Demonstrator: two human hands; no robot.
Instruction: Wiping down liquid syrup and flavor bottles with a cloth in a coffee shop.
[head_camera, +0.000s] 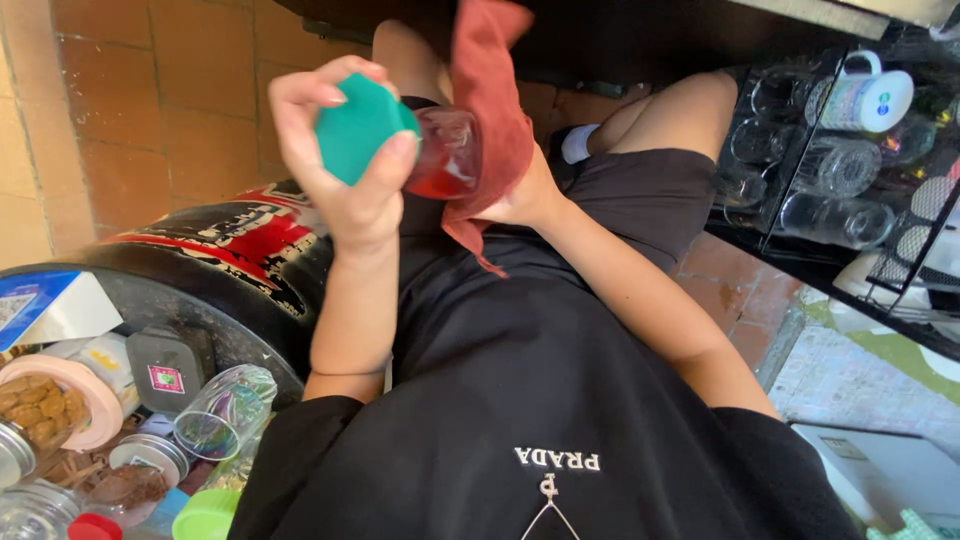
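Glass jar (447, 152) between both hands

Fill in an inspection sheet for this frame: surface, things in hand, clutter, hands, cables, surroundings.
Surface: terracotta tile floor; no worktop seen.
Things in hand: clear glass jar with teal lid, lying sideways; rust-red cloth wrapped around its base end.
Clutter: black drum holding lidded jars, an overturned glass and a green cap.
Hands: left hand fingers grip the teal lid; right hand holds the jar through the cloth.
Cables: nothing seen.
Surroundings: dark rack with glasses and a white mug.
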